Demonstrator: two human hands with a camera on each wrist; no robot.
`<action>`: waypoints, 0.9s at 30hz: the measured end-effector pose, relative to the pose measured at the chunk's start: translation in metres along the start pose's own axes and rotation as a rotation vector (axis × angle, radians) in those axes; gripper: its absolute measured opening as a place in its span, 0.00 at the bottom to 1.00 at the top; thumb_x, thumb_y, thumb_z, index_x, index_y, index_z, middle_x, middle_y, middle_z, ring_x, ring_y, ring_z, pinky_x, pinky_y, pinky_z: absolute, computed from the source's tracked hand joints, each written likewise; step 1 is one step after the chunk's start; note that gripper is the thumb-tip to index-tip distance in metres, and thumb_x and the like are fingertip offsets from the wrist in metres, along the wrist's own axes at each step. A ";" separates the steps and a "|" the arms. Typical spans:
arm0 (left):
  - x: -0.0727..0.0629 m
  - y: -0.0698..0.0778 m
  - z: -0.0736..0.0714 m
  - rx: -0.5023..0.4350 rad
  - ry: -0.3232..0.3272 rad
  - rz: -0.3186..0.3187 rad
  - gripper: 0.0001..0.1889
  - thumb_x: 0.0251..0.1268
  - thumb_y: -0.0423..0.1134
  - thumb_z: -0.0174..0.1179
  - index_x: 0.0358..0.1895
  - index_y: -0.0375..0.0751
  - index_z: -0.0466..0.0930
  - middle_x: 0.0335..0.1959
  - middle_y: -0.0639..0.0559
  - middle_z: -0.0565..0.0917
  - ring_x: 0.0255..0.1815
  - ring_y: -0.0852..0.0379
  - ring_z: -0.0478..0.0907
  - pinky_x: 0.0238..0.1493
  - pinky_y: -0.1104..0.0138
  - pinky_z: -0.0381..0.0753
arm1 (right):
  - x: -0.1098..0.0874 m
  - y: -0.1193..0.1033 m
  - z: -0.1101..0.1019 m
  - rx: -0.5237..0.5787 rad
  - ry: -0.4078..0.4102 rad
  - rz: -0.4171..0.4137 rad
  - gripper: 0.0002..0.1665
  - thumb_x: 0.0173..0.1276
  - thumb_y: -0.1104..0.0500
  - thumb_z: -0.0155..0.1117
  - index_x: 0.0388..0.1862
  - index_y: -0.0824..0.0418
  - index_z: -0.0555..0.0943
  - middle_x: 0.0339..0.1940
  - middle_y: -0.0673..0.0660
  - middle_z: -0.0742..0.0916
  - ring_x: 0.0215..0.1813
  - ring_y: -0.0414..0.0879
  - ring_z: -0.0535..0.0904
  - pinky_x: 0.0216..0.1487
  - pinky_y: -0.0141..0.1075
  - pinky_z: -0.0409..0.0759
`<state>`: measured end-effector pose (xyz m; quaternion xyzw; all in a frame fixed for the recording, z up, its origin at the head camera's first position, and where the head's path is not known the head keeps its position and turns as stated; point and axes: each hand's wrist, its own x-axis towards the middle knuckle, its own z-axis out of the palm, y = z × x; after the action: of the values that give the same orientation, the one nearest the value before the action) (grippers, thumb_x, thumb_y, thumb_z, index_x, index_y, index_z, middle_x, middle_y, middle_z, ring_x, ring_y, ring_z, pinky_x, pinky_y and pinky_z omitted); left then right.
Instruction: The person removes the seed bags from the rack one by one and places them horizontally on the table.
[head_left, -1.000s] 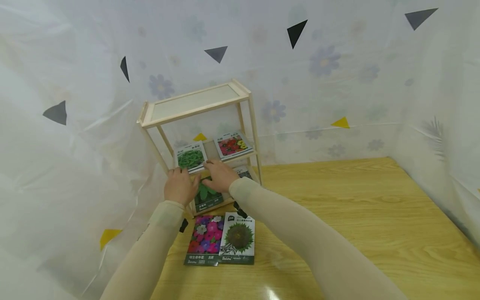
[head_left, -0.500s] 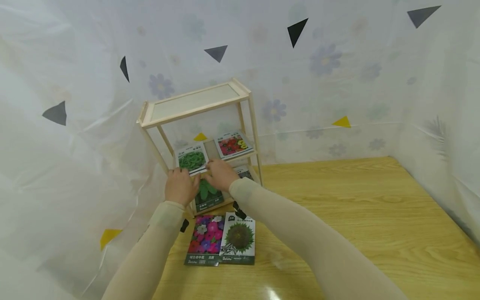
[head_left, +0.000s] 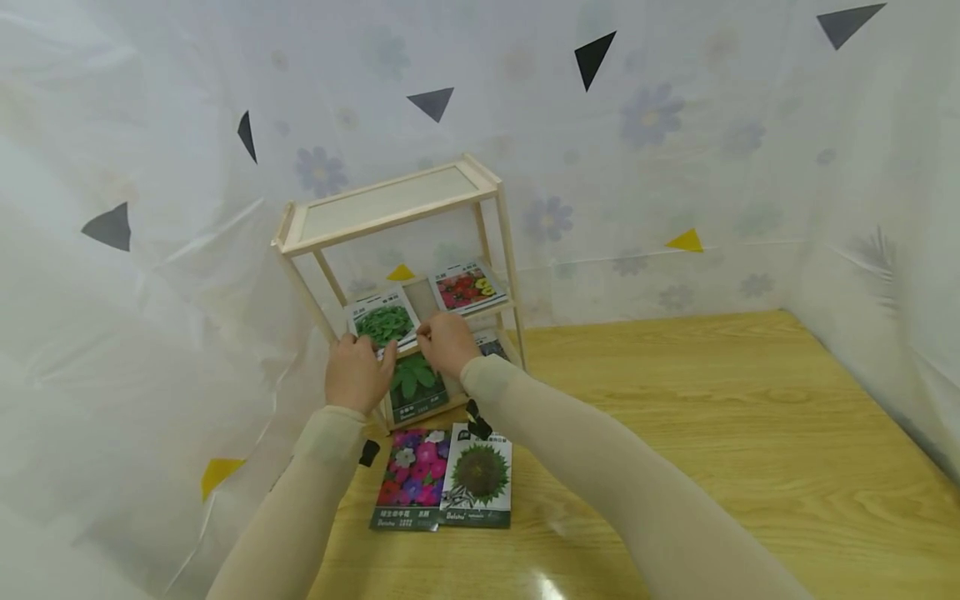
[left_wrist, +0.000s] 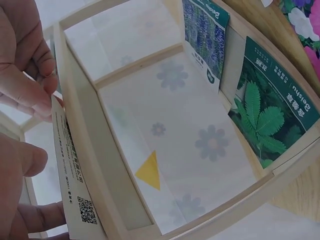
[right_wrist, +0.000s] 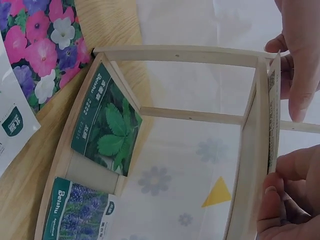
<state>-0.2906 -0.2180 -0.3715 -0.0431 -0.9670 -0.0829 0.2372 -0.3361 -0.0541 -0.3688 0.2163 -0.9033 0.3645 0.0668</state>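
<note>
A white-bordered seed packet (head_left: 386, 322) with a green leafy picture lies slightly askew at the left of the rack's middle shelf, its front edge overhanging. My left hand (head_left: 351, 375) holds its near left corner, fingers at the edge and thumb by the front. At the near right corner, my right hand (head_left: 450, 344) pinches the packet between thumb and curled fingers. From below, the left wrist view shows the packet's printed back (left_wrist: 70, 165) with a QR code. A red-and-yellow flower packet (head_left: 468, 287) sits at that shelf's right.
The wooden rack (head_left: 397, 221) stands at the table's back left. On its bottom shelf lie a green leaf packet (head_left: 416, 387) and a purple flower packet (right_wrist: 82, 212). Before it, a petunia packet (head_left: 412, 471) and a sunflower packet (head_left: 477, 475) lie on the wooden table (head_left: 675, 433).
The leafy packet has shifted slightly right and toward me, turning a little. My right hand has moved slightly right with it, its fingers more curled. The left hand has barely moved.
</note>
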 end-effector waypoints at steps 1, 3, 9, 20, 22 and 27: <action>0.000 0.000 0.000 0.000 -0.004 -0.007 0.26 0.72 0.54 0.49 0.36 0.29 0.81 0.37 0.33 0.80 0.42 0.37 0.74 0.48 0.47 0.72 | -0.001 0.000 -0.001 0.015 -0.003 0.009 0.15 0.74 0.58 0.55 0.51 0.60 0.85 0.50 0.55 0.86 0.49 0.46 0.82 0.47 0.36 0.81; 0.000 0.000 -0.001 0.012 -0.018 -0.020 0.27 0.72 0.54 0.49 0.38 0.28 0.81 0.39 0.31 0.79 0.45 0.35 0.74 0.50 0.46 0.72 | -0.002 -0.001 -0.002 0.046 -0.008 0.022 0.15 0.74 0.59 0.55 0.53 0.60 0.83 0.52 0.55 0.85 0.50 0.46 0.82 0.48 0.36 0.81; 0.000 0.000 -0.002 0.064 -0.085 -0.045 0.32 0.73 0.56 0.46 0.43 0.23 0.80 0.45 0.27 0.78 0.50 0.34 0.72 0.57 0.46 0.69 | -0.005 -0.002 -0.004 0.093 -0.023 0.013 0.17 0.75 0.57 0.54 0.54 0.62 0.82 0.52 0.57 0.84 0.50 0.47 0.81 0.49 0.38 0.80; -0.004 -0.006 -0.003 -0.193 -0.037 -0.150 0.29 0.72 0.55 0.49 0.44 0.26 0.83 0.42 0.33 0.79 0.44 0.38 0.74 0.47 0.47 0.75 | -0.006 0.003 -0.005 0.163 -0.015 0.089 0.14 0.72 0.54 0.58 0.52 0.58 0.82 0.46 0.54 0.85 0.45 0.45 0.81 0.43 0.38 0.81; -0.005 -0.006 -0.005 -0.247 -0.041 -0.182 0.28 0.72 0.54 0.49 0.45 0.26 0.83 0.43 0.34 0.79 0.45 0.39 0.74 0.47 0.47 0.75 | -0.007 0.004 -0.005 0.194 -0.018 0.118 0.16 0.71 0.54 0.60 0.54 0.58 0.81 0.47 0.54 0.85 0.46 0.45 0.81 0.43 0.38 0.81; -0.009 -0.007 -0.011 -0.315 -0.062 -0.251 0.27 0.71 0.51 0.52 0.51 0.26 0.79 0.46 0.34 0.78 0.49 0.38 0.73 0.50 0.46 0.74 | -0.011 0.005 -0.005 0.257 -0.030 0.157 0.19 0.70 0.54 0.61 0.56 0.60 0.78 0.47 0.55 0.86 0.42 0.44 0.82 0.38 0.37 0.82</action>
<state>-0.2787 -0.2268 -0.3671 0.0386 -0.9467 -0.2606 0.1853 -0.3284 -0.0436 -0.3712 0.1571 -0.8643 0.4779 -0.0038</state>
